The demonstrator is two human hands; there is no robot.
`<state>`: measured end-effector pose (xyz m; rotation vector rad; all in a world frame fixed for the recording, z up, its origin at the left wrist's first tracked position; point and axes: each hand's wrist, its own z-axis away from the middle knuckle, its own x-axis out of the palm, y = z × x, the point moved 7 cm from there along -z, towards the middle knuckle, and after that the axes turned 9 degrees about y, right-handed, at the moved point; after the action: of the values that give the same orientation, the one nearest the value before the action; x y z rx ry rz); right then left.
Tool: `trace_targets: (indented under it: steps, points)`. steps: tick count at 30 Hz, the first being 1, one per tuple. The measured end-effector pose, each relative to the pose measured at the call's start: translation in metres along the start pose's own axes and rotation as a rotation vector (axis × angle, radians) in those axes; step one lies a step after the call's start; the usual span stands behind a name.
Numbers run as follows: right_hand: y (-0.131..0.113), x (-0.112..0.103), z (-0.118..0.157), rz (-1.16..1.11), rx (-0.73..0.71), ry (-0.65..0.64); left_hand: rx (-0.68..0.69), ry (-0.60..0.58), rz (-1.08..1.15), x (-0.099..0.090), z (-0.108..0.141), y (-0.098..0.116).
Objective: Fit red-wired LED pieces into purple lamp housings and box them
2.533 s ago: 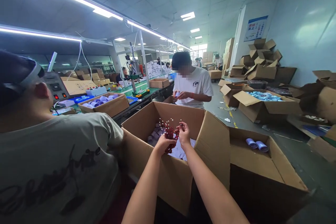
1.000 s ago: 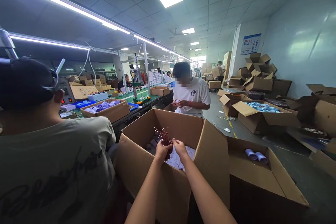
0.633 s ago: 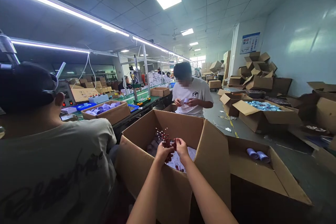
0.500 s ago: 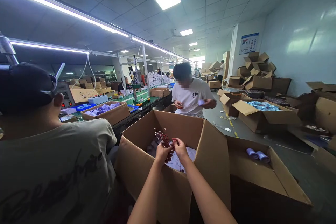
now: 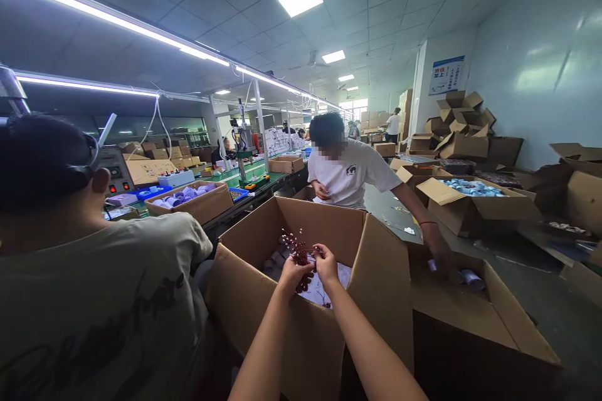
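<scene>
My left hand [image 5: 291,276] is closed around a bundle of thin dark red wires [image 5: 299,255] with small white tips fanning out at the top. Beside it, my right hand [image 5: 326,268] pinches at the right edge of the bundle, thumb and forefinger pressed together on what looks like a single wire. Both hands are over the near side of a large open cardboard box [image 5: 383,282]. Inside the box lie white sheeting [image 5: 342,274] and pale cylindrical parts [image 5: 277,258], partly hidden by my hands.
Across the box, a co-worker [image 5: 345,169] reaches into a lower carton [image 5: 508,319] holding purple cylinders [image 5: 471,280]. Another person [image 5: 103,301] sits close on my left. A carton of purple parts [image 5: 188,197] stands by the green bench. Several cartons [image 5: 470,213] line the right side.
The co-worker opposite has stretched an arm down into the right-hand carton, onto the purple cylinders. My hands have barely moved; the wire bundle has shifted slightly right.
</scene>
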<state>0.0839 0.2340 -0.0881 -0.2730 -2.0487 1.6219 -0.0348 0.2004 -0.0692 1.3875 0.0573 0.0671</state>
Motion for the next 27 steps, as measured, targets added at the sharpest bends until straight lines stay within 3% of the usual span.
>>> trace_targets:
  steps: [6, 11, 18, 27]
  points:
    - [0.006, -0.012, -0.005, 0.175, 0.078, 0.065, -0.039, 0.05, -0.023, 0.0, -0.008, -0.006]
    - [0.002, -0.015, -0.007, 0.191, 0.085, 0.088, -0.063, 0.038, -0.06, 0.0, -0.012, -0.009]
    - [0.005, 0.008, -0.002, 0.019, 0.14, -0.014, -0.054, -0.082, -0.067, 0.001, -0.006, -0.007]
    - [0.019, 0.0, -0.011, -0.22, 0.229, 0.057, -0.041, -0.153, -0.048, 0.006, -0.009, -0.014]
